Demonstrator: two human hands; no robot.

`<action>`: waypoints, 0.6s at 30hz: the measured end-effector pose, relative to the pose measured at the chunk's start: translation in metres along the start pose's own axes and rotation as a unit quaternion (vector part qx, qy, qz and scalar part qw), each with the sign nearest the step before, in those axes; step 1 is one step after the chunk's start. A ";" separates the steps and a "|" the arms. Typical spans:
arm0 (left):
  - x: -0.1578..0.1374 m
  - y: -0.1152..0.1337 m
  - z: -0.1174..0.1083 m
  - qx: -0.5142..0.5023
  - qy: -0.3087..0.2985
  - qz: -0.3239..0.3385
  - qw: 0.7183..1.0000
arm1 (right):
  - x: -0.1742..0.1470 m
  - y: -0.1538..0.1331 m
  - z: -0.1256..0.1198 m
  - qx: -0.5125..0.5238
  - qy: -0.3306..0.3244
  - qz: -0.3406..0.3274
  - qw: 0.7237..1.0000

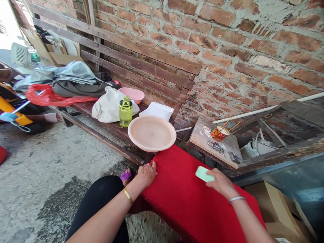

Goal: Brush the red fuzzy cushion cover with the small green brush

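A red cloth covers a long, narrow surface in front of me, its pile looking thick. At its left edge my left hand is closed over the border of the cloth, a gold bangle on that wrist. My right hand grips a pale green block with rounded corners, low over the cloth's right half. Its underside is hidden, so I cannot tell whether it is a soap bar or a brush. Just beyond the far end of the cloth stands a wide pale pink basin, seemingly with cloudy liquid inside.
A wooden bench carries a green bottle, a white cloth bag, a pink bowl and folded clothes. At right, a small wooden table holds a red cup and a padlock. Cardboard boxes stand at lower right.
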State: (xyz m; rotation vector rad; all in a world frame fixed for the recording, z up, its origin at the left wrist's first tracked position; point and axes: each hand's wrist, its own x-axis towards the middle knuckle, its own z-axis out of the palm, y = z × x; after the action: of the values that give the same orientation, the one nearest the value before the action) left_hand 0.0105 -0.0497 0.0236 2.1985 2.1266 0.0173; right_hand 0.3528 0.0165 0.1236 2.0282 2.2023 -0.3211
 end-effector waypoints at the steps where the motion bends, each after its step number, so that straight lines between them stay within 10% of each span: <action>1: 0.001 0.000 0.002 -0.001 -0.002 -0.003 1.000 | 0.010 -0.027 0.004 0.010 -0.012 -0.032 0.999; 5: 0.004 0.000 0.006 -0.001 0.000 -0.005 1.000 | 0.036 -0.109 0.017 0.035 -0.026 -0.108 0.993; 9: 0.002 -0.003 0.007 0.002 0.006 0.008 1.000 | 0.041 -0.124 0.025 0.054 -0.030 -0.122 0.991; 18: 0.006 -0.003 0.003 0.005 -0.033 -0.003 0.999 | -0.013 0.055 0.035 0.081 -0.028 0.022 0.996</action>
State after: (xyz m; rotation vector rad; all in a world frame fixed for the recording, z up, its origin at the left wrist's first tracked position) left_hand 0.0077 -0.0441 0.0204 2.1663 2.1025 -0.0668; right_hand 0.4074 -0.0005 0.0886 2.1174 2.1580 -0.5624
